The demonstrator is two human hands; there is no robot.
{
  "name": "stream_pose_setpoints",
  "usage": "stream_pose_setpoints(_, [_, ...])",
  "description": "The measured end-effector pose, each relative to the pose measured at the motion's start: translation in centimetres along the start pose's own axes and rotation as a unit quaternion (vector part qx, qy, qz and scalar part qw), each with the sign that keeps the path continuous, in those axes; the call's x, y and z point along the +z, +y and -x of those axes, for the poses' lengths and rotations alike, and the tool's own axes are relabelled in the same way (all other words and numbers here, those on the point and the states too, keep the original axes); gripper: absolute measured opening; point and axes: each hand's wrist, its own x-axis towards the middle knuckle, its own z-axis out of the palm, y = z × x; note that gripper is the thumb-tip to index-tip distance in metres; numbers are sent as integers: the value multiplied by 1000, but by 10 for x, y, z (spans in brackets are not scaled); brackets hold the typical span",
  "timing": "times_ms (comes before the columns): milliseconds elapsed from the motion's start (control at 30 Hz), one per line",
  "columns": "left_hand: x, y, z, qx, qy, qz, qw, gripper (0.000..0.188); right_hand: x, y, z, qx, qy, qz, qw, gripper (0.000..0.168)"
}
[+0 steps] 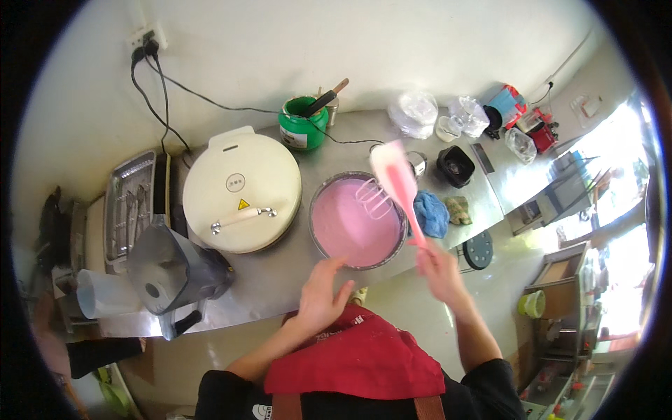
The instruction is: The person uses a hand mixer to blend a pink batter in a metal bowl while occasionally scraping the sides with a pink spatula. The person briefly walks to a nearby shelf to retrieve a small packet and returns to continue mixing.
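A round metal bowl (315, 236) holds smooth pink batter (349, 226). My right hand (437, 265) grips the handle of a pink spatula (400, 181), its blade raised over the bowl's right edge. Wire beaters (374, 198) rest at the right side of the bowl, partly behind the spatula, beside a hand mixer (418, 164) that is mostly hidden. My left hand (324, 294) is at the bowl's near rim, fingers apart; a fingertip is at or just over the rim. A blue cloth (431, 214) lies right of the bowl.
Left of the bowl sits a round cream electric griddle (241, 189) with its lid down. Nearer the left are a blender jug (168, 268), a plastic measuring jug (105, 294) and a wire-racked tray (131, 205). Behind stand a green tub (304, 126) and a black container (455, 166). A power cord crosses the back.
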Motion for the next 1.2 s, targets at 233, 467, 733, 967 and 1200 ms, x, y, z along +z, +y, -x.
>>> stream_pose_setpoints(233, [-22, -43, 42, -107, 4, 28, 994, 36, -54, -12, 20, -91, -43, 318, 943, 23])
stream_pose_setpoints(467, [-31, -40, 61, -106, 38, -14, 994, 27, 5, 32, -64, -97, -74, 539, 834, 17])
stream_pose_setpoints(733, [-20, -26, 65, -136, 67, -22, 988, 23, 77, 53, -99, -149, -156, 358, 909, 27])
stream_pose_setpoints(967, [-19, -21, 63, -145, 74, -32, 986, 23, 43, 39, -71, 38, -197, 117, 973, 36])
stream_pose_setpoints(1200, [-18, -18, 52, -137, 52, -40, 988, 23, 12, 44, -17, -50, -15, 122, 991, 24])
